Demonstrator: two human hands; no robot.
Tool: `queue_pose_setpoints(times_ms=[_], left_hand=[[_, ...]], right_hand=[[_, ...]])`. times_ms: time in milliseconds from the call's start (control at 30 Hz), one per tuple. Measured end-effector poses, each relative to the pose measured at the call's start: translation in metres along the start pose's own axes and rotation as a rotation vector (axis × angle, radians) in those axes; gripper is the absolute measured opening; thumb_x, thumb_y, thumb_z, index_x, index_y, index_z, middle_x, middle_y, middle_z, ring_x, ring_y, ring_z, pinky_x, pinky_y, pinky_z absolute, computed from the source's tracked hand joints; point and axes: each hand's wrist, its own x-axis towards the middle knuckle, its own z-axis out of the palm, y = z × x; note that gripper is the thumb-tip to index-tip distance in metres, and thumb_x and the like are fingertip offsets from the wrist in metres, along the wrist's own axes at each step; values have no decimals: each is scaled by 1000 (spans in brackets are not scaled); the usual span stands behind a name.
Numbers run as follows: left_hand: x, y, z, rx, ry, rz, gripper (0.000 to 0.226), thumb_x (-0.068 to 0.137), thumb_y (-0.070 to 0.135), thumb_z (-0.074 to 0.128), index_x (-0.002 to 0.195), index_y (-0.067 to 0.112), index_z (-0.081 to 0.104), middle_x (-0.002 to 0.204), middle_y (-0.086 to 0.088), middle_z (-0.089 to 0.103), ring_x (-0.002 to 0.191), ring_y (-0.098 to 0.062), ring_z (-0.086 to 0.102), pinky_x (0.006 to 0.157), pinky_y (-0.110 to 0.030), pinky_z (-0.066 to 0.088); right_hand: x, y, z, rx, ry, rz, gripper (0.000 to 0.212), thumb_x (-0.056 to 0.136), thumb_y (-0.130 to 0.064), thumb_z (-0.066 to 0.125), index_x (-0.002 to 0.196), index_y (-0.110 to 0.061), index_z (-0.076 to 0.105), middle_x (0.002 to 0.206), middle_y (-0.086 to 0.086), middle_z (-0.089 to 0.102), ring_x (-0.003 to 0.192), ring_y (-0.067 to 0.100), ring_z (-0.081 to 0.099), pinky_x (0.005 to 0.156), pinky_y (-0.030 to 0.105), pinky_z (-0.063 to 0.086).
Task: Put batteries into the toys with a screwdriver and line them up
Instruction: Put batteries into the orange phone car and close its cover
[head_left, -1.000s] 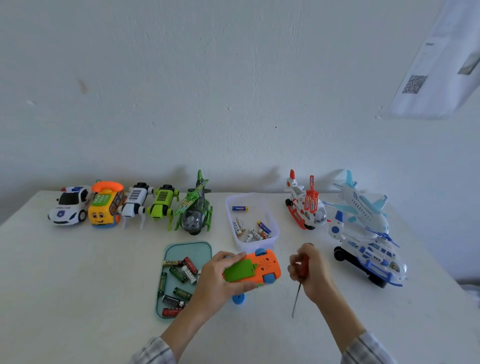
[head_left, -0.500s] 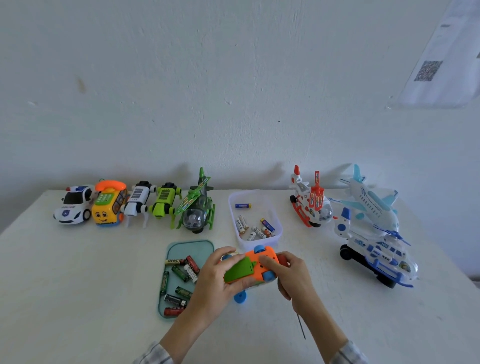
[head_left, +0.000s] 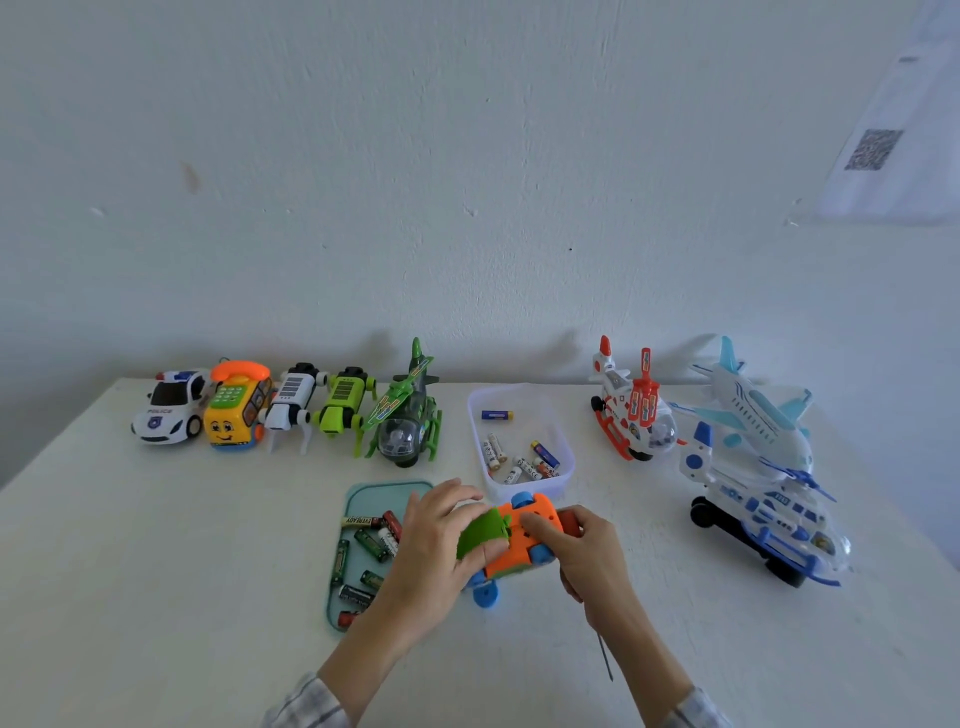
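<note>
- Toy in hand: the orange toy (head_left: 524, 540) is held underside up just above the surface (head_left: 156, 545), at 6 o'clock of the clear battery tub (head_left: 563, 462).
- Left hand (head_left: 441, 540): fingers curled round the toy's left end, thumb on the green battery cover (head_left: 480, 530).
- Right hand (head_left: 582, 545): gripping the screwdriver (head_left: 604, 657), red handle end at the knuckles and shaft pointing toward 6 o'clock; one finger presses the toy's base.
- Judged done: five toys (head_left: 291, 410) stand in a row at 10 o'clock.
- Judged remaining: three aircraft toys (head_left: 737, 452) stand ungrouped at 2 o'clock. Loose batteries lie in the tub and on the teal tray (head_left: 384, 493) at 9 o'clock of the toy.
- Cover fastening: cannot be determined.
</note>
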Motion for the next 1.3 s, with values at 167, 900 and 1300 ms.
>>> queue_pose_setpoints(times_ms=[167,900,1300], left_hand=[[7,-4,-39,-372,162,-286,39,84,52,61,112,25,63,109,18,62,104,5,57,90,-12,44],[-14,5,-4,-160,-226,-180,95,65,65,73,143,25,35,140,16,29,126,-1,36,109,-26,35],[-11,6,18,-255,-177,-143,70,68,62,65,125,25,49,112,22,42,98,1,53,80,-20,49]], right_hand=[[-2,1,-2,-26,1,-10,38,79,-44,70,94,-10,61,81,11,67,44,8,45,39,16,37],[-8,8,-3,-45,5,2,32,84,-42,66,95,-13,61,73,10,68,35,10,41,37,19,36],[-37,-44,-35,-107,450,-477,37,93,-37,53,74,-6,50,64,18,54,58,30,50,55,40,44]])
